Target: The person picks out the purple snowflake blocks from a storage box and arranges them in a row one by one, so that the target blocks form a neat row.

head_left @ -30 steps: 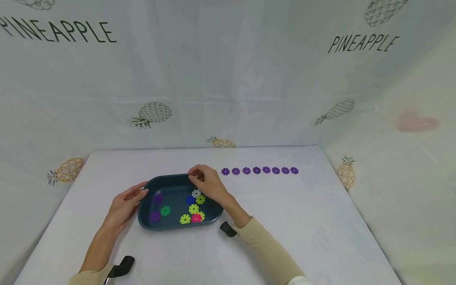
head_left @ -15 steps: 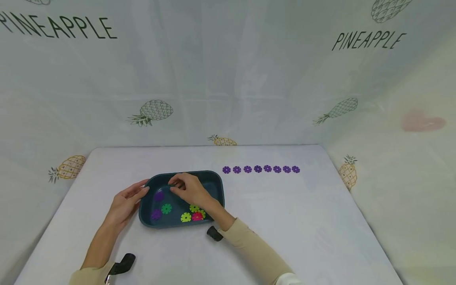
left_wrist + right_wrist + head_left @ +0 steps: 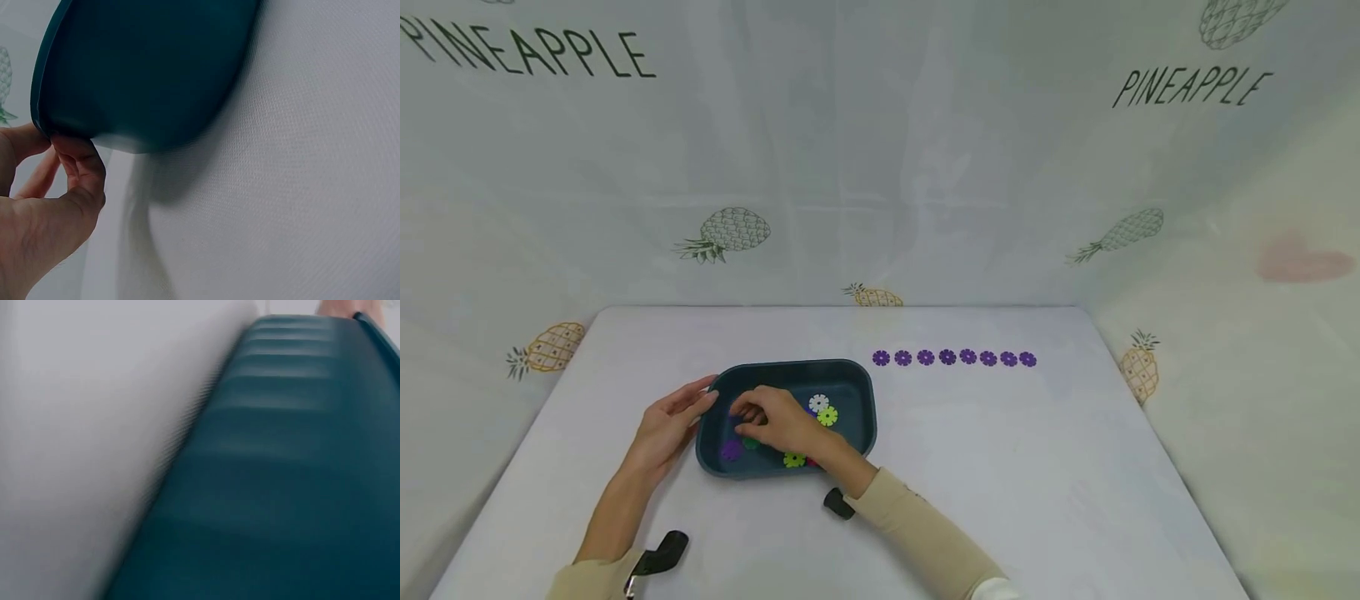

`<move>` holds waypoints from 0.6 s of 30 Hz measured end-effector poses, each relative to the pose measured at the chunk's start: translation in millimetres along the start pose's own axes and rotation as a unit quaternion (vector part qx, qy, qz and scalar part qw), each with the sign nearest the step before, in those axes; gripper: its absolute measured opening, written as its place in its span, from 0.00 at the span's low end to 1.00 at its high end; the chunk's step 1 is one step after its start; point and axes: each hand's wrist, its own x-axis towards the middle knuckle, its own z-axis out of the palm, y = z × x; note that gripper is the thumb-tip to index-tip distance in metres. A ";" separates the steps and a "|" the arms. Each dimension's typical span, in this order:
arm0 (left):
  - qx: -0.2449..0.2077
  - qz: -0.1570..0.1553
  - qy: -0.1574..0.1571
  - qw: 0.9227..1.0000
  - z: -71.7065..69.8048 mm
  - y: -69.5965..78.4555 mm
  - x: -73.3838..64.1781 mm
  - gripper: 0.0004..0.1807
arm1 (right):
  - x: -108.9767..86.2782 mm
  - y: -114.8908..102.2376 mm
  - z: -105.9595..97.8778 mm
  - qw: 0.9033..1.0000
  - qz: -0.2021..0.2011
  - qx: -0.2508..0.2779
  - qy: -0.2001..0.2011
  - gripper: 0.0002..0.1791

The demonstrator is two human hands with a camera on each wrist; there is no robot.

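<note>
A dark teal tray (image 3: 850, 383) stands on the table with flower-shaped plastic discs inside. My left hand (image 3: 662, 429) pinches its left rim between thumb and fingers, as the left wrist view also shows. Over the tray's left half reaches my right hand (image 3: 781, 421), fingers bent, a gap showing between thumb and forefinger. One purple disc (image 3: 732, 450) lies just below its fingertips, and a green disc (image 3: 751, 442) is partly covered by the thumb. A white disc (image 3: 818, 403) and a yellow-green disc (image 3: 828, 416) show beyond the hand; other discs are partly hidden under it.
A straight row of several purple discs (image 3: 948, 357) lies on the white table (image 3: 1000, 467), behind and right of the tray. A pineapple-print curtain (image 3: 880, 167) hangs at the back and sides. Black camera mounts (image 3: 666, 552) stick out from both sleeves.
My right hand has moved left and down across the tray, from its back rim to the discs at its left end. The left hand keeps its grip on the rim.
</note>
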 end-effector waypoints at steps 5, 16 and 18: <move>-0.007 0.011 0.000 1.000 -3.2 -0.3 0.9 0.32 | 3.5 -0.4 7.3 0.995 -0.022 -0.067 -0.073 0.16; -0.011 0.020 -0.004 1.000 -3.3 -2.9 0.8 0.30 | -0.1 -2.1 13.7 0.969 -0.038 -0.203 -0.135 0.18; -0.011 0.020 -0.005 1.000 -1.1 -2.6 1.0 0.31 | -2.4 -1.9 12.3 0.970 -0.041 -0.205 -0.126 0.16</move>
